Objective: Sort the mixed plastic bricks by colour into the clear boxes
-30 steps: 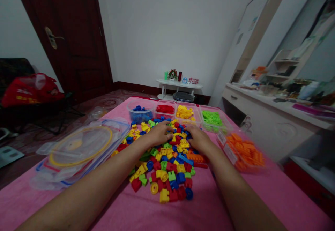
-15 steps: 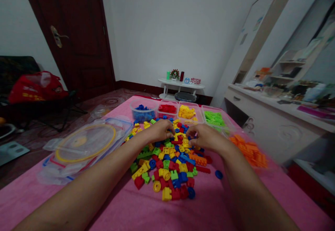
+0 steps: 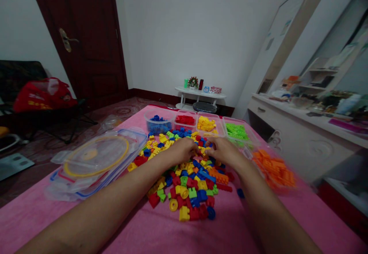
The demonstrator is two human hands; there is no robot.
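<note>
A mixed pile of plastic building bricks (image 3: 189, 181) in yellow, red, blue and green lies on the pink cloth (image 3: 138, 235). Over its upper middle, my left hand (image 3: 185, 149) curls its fingers down among the bricks. Close by on the right, my right hand (image 3: 222, 149) has thumb and fingers bent inward near some yellow bricks. The fingertips of both hands are close together, and whatever they pinch is too small or hidden to name. A blue wheel (image 3: 240, 193) lies apart beside my right forearm.
Clear tubs hold sorted bricks: blue (image 3: 157, 123), red (image 3: 184, 120), yellow (image 3: 206, 124), green (image 3: 236, 131) along the back, orange (image 3: 274, 169) at right. Stacked lids (image 3: 96, 156) lie at left. A white dresser (image 3: 310, 131) stands beyond the right edge.
My left hand has moved right across the pile, closer to my right hand, uncovering bricks on the left. The right fingers have drawn a little closer together. The view has shifted slightly.
</note>
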